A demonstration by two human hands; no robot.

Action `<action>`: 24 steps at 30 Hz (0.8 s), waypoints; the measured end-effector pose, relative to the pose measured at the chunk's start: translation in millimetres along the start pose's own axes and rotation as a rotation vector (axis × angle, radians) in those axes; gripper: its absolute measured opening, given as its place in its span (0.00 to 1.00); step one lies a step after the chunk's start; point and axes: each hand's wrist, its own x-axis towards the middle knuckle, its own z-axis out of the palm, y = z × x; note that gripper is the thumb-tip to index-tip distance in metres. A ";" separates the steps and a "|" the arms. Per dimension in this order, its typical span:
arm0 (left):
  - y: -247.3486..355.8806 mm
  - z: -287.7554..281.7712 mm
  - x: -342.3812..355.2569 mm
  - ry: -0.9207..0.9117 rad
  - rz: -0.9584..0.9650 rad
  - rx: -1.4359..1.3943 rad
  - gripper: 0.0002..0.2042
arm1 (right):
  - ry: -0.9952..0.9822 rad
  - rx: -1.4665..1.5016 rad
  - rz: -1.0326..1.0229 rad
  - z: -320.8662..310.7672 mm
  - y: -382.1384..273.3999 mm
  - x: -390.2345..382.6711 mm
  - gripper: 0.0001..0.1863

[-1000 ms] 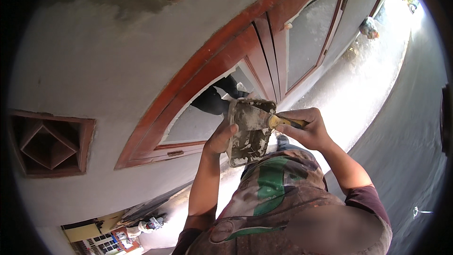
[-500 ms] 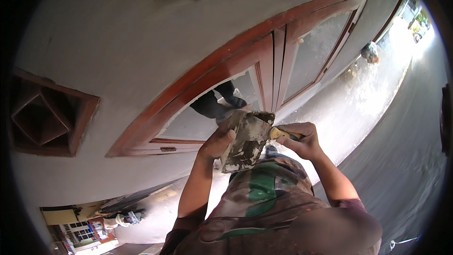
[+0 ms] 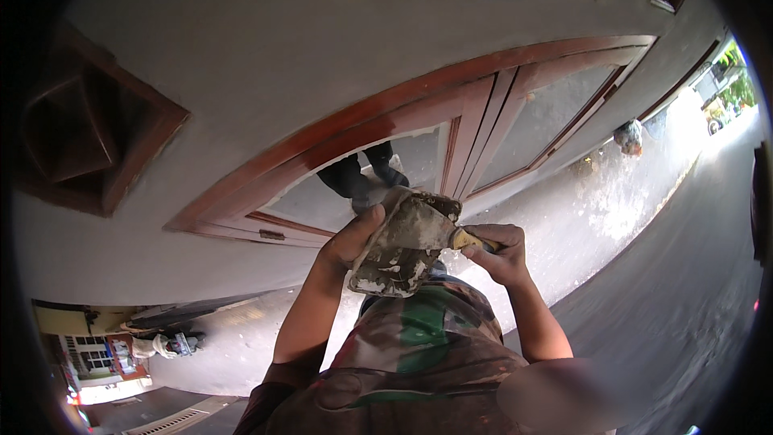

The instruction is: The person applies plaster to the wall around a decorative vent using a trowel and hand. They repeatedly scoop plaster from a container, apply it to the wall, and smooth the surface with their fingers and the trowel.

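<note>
My left hand (image 3: 354, 238) is closed round one side of a shallow rectangular tray (image 3: 377, 283), holding it tilted in front of my body. Grey-white putty smears cover the tray's inside and rim. From the other side, my right hand (image 3: 506, 254) grips a putty knife (image 3: 465, 238) by its yellow and black handle. Its wide blade reaches over the tray and lies against or just above the putty; I cannot tell which. Part of the handle is hidden by my fingers.
A grey wall (image 3: 241, 72) rises ahead, with red-brown framed glass windows (image 3: 475, 141) close beyond the tray. A diamond-patterned vent (image 3: 76, 133) is at the left. Along the wall's foot at the right lies a filled plastic bag (image 3: 628, 138). Pale pavement (image 3: 555, 225) borders the dark road.
The view has turned, so the wall, windows and vents sit differently. My hands, the tray and the putty knife appear slightly farther left; both grips are unchanged.
</note>
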 end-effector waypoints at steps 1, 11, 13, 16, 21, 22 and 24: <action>0.1 2.8 -1.2 0.042 0.011 -0.035 0.41 | 0.000 -0.026 -0.019 -0.7 -0.7 0.6 0.20; 12.6 36.1 -2.1 0.204 0.319 -0.155 0.36 | 0.060 -0.566 -0.228 6.4 -66.3 -4.0 0.21; 10.1 42.2 0.4 0.225 0.326 -0.299 0.36 | 0.085 -0.690 -0.292 14.5 -80.8 -13.6 0.20; 4.9 55.0 3.7 0.358 0.369 -0.366 0.37 | 0.065 -1.041 -0.465 15.1 -97.8 -30.1 0.21; -2.3 78.9 10.4 0.362 0.489 -0.407 0.35 | -0.039 -1.265 -0.591 12.0 -104.6 -50.5 0.26; -5.9 81.8 12.5 0.383 0.490 -0.423 0.35 | -0.050 -1.288 -0.570 8.6 -104.6 -57.0 0.28; -6.7 88.5 15.7 0.415 0.472 -0.448 0.34 | -0.076 -1.276 -0.560 5.6 -109.5 -63.2 0.23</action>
